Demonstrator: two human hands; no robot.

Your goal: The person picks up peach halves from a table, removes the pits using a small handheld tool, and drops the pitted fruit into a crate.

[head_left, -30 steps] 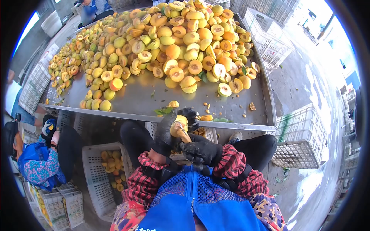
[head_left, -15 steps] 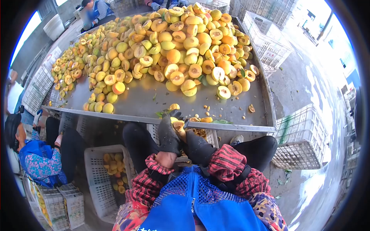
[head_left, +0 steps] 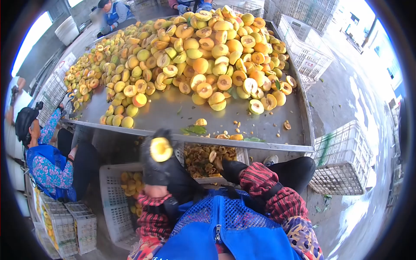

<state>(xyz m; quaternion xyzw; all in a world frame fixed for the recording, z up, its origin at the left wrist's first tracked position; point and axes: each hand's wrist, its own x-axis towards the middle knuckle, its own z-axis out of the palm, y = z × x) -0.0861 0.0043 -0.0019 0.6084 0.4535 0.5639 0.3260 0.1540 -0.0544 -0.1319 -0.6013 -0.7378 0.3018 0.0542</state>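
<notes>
My left hand (head_left: 157, 162), in a dark glove and smeared by motion, is closed round a yellow peach half (head_left: 160, 149), its cut face towards me. It is over the right side of a white crate (head_left: 107, 190) with peach halves (head_left: 131, 184) inside. My right hand (head_left: 234, 171), also gloved, looks closed beside a crate of peach scraps (head_left: 203, 158); what its fingers hold cannot be made out. A pale oval piece (head_left: 212, 156) shows just left of it, above the scraps. In front of me, peaches (head_left: 199, 65) lie heaped on a metal table (head_left: 173, 115), many of them halved.
A person in a blue vest (head_left: 50, 167) sits to my left near stacked crates (head_left: 82, 227). Two people (head_left: 115, 16) work across the table. White crates stand at the right (head_left: 340, 160) and far right corner (head_left: 305, 47). Loose pits and leaves (head_left: 193, 129) lie near the table's edge.
My hands have come apart. The left has swung left and down with the peach half; the right has shifted slightly right and down. The scrap crate between them is uncovered, and the view has shifted slightly.
</notes>
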